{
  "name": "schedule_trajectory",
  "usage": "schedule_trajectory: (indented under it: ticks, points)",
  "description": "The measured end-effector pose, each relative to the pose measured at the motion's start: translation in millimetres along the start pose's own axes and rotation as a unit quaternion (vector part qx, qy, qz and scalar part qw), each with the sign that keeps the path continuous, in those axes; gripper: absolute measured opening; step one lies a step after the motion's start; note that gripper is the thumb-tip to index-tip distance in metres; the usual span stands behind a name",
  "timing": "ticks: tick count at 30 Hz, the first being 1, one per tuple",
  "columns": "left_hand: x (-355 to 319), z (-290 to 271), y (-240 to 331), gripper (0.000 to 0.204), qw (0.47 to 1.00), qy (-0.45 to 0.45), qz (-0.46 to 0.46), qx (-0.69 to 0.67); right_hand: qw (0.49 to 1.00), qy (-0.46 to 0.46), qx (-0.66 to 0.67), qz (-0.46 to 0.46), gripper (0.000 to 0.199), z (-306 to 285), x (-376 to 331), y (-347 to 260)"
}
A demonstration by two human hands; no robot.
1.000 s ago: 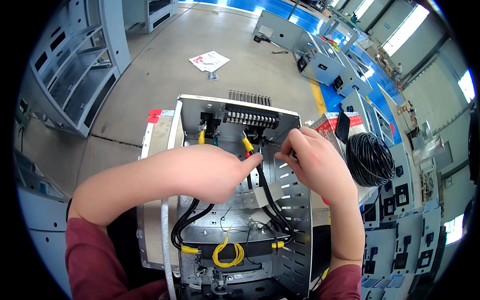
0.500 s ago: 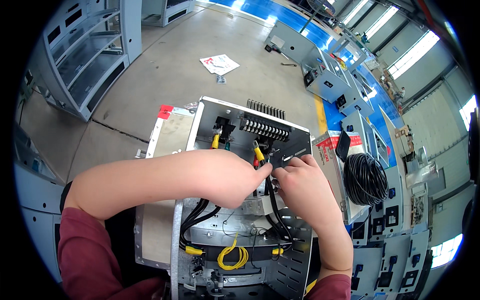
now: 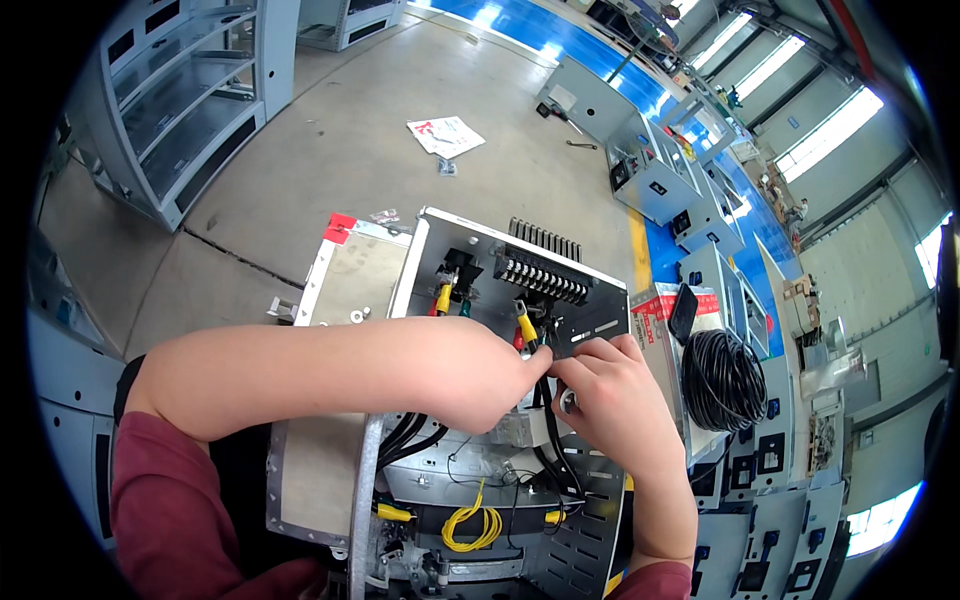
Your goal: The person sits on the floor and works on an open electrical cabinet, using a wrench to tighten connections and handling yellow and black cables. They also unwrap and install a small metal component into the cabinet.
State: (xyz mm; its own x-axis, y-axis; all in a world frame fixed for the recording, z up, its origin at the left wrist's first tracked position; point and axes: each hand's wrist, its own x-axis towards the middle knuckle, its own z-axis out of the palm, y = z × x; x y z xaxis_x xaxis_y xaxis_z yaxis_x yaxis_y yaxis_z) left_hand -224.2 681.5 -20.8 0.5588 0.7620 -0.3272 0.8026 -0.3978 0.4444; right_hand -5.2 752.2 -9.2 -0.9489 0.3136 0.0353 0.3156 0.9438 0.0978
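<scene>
An open grey metal cabinet [image 3: 420, 270] lies in front of me, and both my hands reach into its upper part. My left hand [image 3: 490, 375] is closed, its fingertips around a black cable just below the yellow sleeve [image 3: 527, 325] and bare metal lug at its end. Right beside it, my right hand [image 3: 610, 390] has curled fingers close to the same cable. A small round metal piece [image 3: 568, 400] shows at its palm side; what its fingertips grip is hidden. A terminal block [image 3: 545, 278] sits above the hands. More black cables [image 3: 555, 440] run down inside.
Coiled yellow wire [image 3: 470, 530] lies lower in the cabinet. A cardboard-coloured panel [image 3: 350, 270] is at its left. To the right, a box carries a black cable coil [image 3: 722, 380] and a phone-like black object [image 3: 683, 313]. Grey cabinet frames [image 3: 190, 120] stand at the back left.
The view has shifted slightly, so the cabinet appears a little lower and further right. Both hands stay together at the cable, with only slight finger movement.
</scene>
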Motion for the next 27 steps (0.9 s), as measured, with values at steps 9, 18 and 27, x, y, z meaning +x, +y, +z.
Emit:
schedule_trajectory:
  ticks: [9, 18, 27]
  points:
    - [-0.1, 7.2, -1.2, 0.082, 0.996, 0.067, 0.035, 0.051, 0.997, -0.057, -0.055, 0.014, 0.037, -1.3, 2.7, -3.4]
    - [1.8, 7.3, -2.3, 0.079, 0.995, 0.081, 0.036, 0.037, 0.999, 0.001, 0.027, 0.039, 0.033, 1.3, 4.8, 6.0]
    - [1.6, 7.7, -0.5, 0.056, 0.994, 0.095, 0.038, 0.029, 0.963, 0.194, 0.143, 0.119, 0.019, 6.8, 20.8, 22.1]
